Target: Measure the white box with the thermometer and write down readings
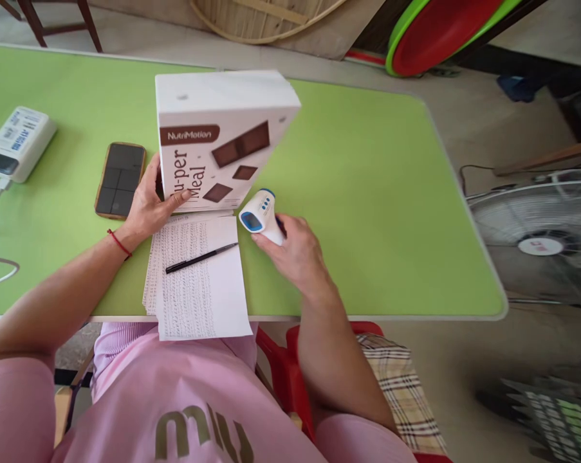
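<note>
From where I am standing, the left hand [150,204] is gripping the white box [208,151] in the upper centre of the frame, and the right hand [297,251] is gripping a white thermometer [264,211] near the middle, just beside the written papers [201,292].

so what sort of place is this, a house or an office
Probably a home, though a small shop can't be ruled out. A fan is beside the green table, and a red chair shows near the table's edge.
</note>
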Demonstrator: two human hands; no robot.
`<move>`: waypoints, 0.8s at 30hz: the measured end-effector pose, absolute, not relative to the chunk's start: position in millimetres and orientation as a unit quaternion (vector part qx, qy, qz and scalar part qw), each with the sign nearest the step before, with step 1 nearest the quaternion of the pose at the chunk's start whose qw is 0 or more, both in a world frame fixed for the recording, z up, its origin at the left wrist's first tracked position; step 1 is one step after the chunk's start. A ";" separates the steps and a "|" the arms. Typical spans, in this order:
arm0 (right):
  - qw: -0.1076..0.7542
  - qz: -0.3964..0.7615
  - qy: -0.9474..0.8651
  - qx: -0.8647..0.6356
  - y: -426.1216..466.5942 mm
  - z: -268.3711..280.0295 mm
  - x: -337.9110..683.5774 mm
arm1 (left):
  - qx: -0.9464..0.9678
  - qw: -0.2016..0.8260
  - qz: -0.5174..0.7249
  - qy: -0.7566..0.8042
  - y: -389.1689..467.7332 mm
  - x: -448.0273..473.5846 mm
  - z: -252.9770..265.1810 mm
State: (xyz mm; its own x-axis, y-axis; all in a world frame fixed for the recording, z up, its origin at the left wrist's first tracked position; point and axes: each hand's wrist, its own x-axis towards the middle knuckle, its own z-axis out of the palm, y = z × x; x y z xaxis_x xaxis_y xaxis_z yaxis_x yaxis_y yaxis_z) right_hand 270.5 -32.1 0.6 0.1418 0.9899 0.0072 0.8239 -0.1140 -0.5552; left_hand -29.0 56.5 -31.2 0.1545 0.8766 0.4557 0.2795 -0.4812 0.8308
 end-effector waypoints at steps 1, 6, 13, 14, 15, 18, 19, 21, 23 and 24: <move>0.278 0.213 -0.613 -0.708 -35.8 4.2 265.5 | 0.690 0.307 0.507 0.415 54.1 -27.7 -27.9; 0.440 0.450 -0.543 -0.556 -66.7 19.7 223.2 | 0.671 0.340 0.493 0.436 40.7 -25.4 -13.8; 0.485 0.556 -0.434 -0.517 -81.4 7.4 187.3 | 0.679 0.339 0.470 0.451 33.4 -26.1 -14.8; 0.485 0.561 -0.426 -0.519 -80.2 5.8 186.2 | 0.680 0.335 0.468 0.453 33.3 -25.8 -15.4; 0.484 0.565 -0.419 -0.520 -78.9 4.8 185.3 | 0.682 0.330 0.466 0.457 33.2 -25.5 -15.8; 0.485 0.573 -0.395 -0.530 -75.9 4.1 181.6 | 0.686 0.323 0.455 0.466 33.0 -25.1 -16.5; 0.486 0.576 -0.387 -0.532 -75.4 4.2 179.9 | 0.688 0.322 0.452 0.467 33.0 -25.2 -16.9; 0.488 0.587 -0.376 -0.526 -74.8 4.0 176.0 | 0.694 0.318 0.450 0.463 33.5 -25.9 -17.7; 0.490 0.600 -0.374 -0.509 -74.2 3.0 172.8 | 0.703 0.313 0.449 0.455 34.2 -26.9 -18.4; 0.491 0.605 -0.377 -0.501 -73.8 2.3 171.9 | 0.707 0.311 0.447 0.452 34.5 -27.3 -18.3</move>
State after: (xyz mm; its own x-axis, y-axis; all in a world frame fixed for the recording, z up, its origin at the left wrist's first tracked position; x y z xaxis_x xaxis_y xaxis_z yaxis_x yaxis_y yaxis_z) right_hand 171.9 -73.8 2.3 -0.0158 0.9714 -0.2368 -0.2159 -0.2345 -0.9478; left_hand -27.3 34.5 -18.3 0.1924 0.9161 0.3518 0.3607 -0.3994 0.8428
